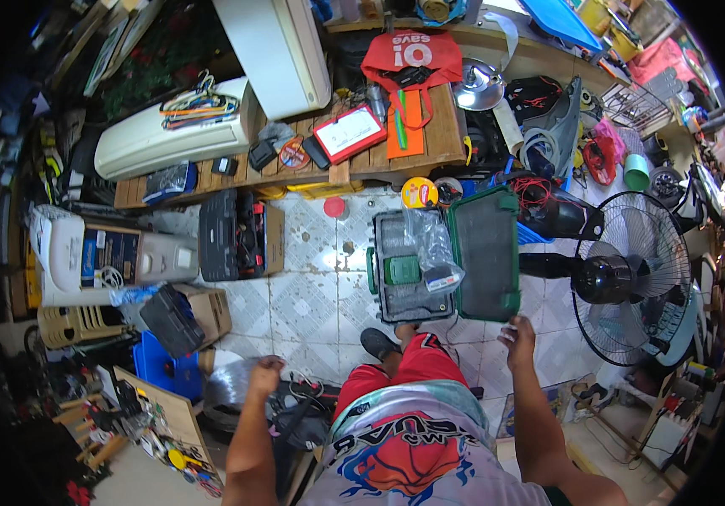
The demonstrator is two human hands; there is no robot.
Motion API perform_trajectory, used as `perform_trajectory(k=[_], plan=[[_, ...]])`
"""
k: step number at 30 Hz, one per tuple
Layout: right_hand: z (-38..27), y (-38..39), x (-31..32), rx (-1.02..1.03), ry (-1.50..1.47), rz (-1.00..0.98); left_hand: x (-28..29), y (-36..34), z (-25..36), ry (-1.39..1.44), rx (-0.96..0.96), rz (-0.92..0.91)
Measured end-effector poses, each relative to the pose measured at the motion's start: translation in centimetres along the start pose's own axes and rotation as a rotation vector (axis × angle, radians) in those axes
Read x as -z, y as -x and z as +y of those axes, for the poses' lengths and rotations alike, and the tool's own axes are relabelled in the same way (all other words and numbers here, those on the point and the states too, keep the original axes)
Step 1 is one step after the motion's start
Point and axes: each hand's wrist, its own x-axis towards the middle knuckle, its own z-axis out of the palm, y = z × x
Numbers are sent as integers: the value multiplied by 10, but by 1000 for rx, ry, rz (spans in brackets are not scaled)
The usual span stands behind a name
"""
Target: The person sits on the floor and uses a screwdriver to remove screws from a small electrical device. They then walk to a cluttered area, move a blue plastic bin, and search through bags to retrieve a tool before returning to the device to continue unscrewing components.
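On the tiled floor in front of me lies an open tool case with a dark tray [392, 299] and a green-edged lid [489, 261] folded to the right. Inside it are a small green box [402, 270] and a clear plastic bag [431, 240]. My right hand [519, 339] is closed near the lid's lower right corner, with something small and pale at its fingers; whether it touches the lid I cannot tell. Out to the left, my left hand [268, 374] is closed, its contents hidden. A streaky, silvery translucent thing [231, 384] shows beside it, blurred.
A standing fan [607, 280] lies to the right of the case. At the far side is a wooden bench [295, 173] with a red bag [411, 59]. A black toolbox [221, 236] and a blue bin [164, 371] stand left. My slippered foot [379, 344] is below the case.
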Motion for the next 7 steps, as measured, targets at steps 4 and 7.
perform_trajectory(k=[4,7], plan=[[19,32,-49,117,235,-369,-37,-44,56,-48,-64,-105],[43,30,-108,147,347,-629,-51,-93,91,0,-34,-142]])
